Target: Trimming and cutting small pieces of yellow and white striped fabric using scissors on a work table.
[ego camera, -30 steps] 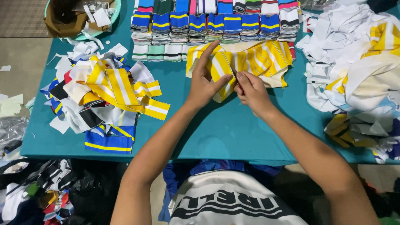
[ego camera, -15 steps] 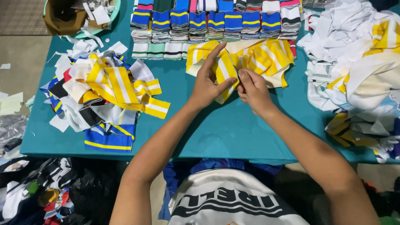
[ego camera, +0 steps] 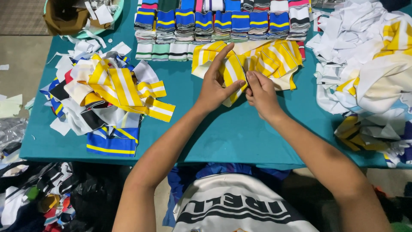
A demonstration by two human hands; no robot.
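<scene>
Across the teal table [ego camera: 240, 141], neat folded stacks [ego camera: 223, 21] line the far edge, while loose heaps [ego camera: 111, 99] wait at both sides. At the centre, the left hand [ego camera: 216, 86] pinches a yellow-and-white striped band [ego camera: 234, 75]; the right hand [ego camera: 262, 92] closes on its edge, possibly around a small tool.

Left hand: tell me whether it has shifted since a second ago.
Yes, slightly. The left hand has edged up toward the row of folded blue bands, its index finger reaching further over the yellow striped piece.

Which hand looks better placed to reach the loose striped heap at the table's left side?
Probably the left hand: it lies nearer that loose heap, though both hands hold the yellow-and-white striped piece. The right hand would have to cross over.
</scene>
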